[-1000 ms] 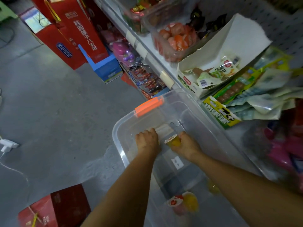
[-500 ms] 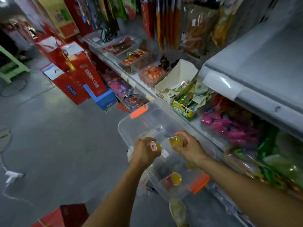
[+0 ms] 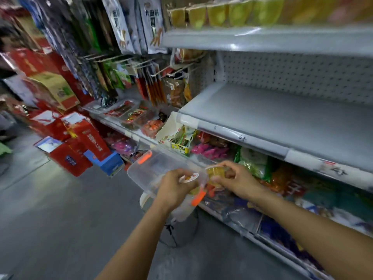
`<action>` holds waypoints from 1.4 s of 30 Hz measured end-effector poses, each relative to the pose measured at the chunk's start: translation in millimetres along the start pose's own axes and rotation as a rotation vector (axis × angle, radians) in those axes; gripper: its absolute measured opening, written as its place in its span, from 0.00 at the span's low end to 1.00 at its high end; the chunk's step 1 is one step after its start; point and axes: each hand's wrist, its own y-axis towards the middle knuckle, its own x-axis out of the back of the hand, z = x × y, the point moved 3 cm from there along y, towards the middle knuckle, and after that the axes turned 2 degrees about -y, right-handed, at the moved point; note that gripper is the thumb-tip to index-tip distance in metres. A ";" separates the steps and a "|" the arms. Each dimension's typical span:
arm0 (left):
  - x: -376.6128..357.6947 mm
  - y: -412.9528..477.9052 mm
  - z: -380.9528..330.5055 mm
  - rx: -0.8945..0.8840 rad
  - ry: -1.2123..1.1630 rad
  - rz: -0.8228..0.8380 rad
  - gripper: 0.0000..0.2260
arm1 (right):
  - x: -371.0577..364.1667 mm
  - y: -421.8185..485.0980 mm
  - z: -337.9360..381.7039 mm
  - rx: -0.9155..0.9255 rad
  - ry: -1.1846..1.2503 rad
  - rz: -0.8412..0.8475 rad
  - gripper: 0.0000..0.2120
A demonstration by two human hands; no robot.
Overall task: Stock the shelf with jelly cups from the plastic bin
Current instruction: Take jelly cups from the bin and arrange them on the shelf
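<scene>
My left hand (image 3: 174,185) grips a small jelly cup with a white and red lid (image 3: 189,177). My right hand (image 3: 235,178) pinches a yellow jelly cup (image 3: 215,171) between thumb and fingers. Both hands hover over the clear plastic bin with orange latches (image 3: 149,168), which stands on a low stool in the aisle. A bare grey shelf (image 3: 272,114) runs above and right of my hands. On the top shelf stands a row of yellow and green jelly cups (image 3: 222,14).
Hanging snack packets (image 3: 129,27) fill the pegs at upper left. Trays and boxes of snacks (image 3: 153,126) line the lower shelf behind the bin. Red gift boxes (image 3: 80,142) are stacked on the grey floor at left. Bagged goods (image 3: 302,188) fill the lower shelf at right.
Both hands have lifted out of the bin, each with a jelly cup. My view has swung up from the bin to the shelves.
</scene>
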 end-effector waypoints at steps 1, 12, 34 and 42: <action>-5.5 -6.9 -14.9 -0.032 -0.010 0.017 0.05 | 14.5 -13.8 5.5 0.012 -0.003 -0.027 0.12; -115.0 -78.3 -208.5 -0.372 0.074 0.103 0.11 | 216.0 -183.4 33.3 0.114 -0.187 -0.315 0.15; -409.9 -295.3 -562.0 -0.810 -0.118 0.289 0.12 | 578.2 -527.6 33.6 0.194 -0.290 -0.690 0.15; -430.4 -265.2 -642.2 -0.893 -0.134 0.264 0.15 | 672.7 -531.6 46.3 0.172 -0.307 -0.894 0.16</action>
